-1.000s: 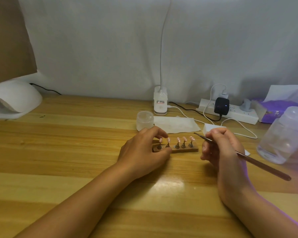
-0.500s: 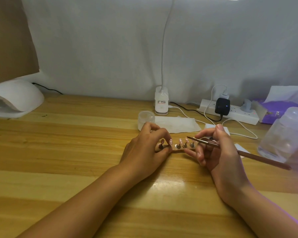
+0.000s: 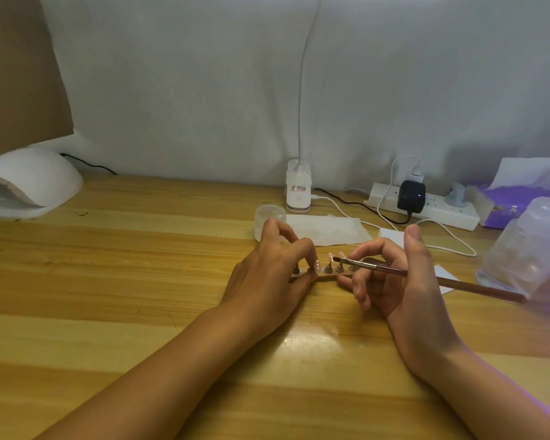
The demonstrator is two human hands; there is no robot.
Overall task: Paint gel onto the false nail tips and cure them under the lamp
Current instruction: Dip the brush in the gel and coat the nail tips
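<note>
A wooden surface [image 3: 108,296] fills the lower view, backed by a pale cloth wall. At its far left sits a white domed curing lamp [image 3: 35,182], well apart from the work. At the far right stands a clear plastic container [image 3: 527,249], with a white power strip [image 3: 451,214] behind it along the wall. The clip base of a desk light [image 3: 298,195] stands at the back centre.

The left hand [image 3: 267,277] rests on the surface near the middle. Its fingers are curled over and its thumb is pressed in, gripping the left end of the holder. The right hand [image 3: 407,287] lies just beside it, palm turned inward and thumb pointing up. Its curled fingers hold a brush [image 3: 458,284], whose brown handle runs out to the right.

A flat white tissue [image 3: 331,228] lies behind the hands. A small frosted jar [image 3: 267,215] is at its left edge, partly hidden by the left fingers.

Between the two hands is the holder [image 3: 326,278], a short wooden strip lying flat. The false nail tips [image 3: 331,257] stand in a row on small pegs along it. The brush bristles reach a tip near the middle of the row, though I cannot tell if they touch it.
</note>
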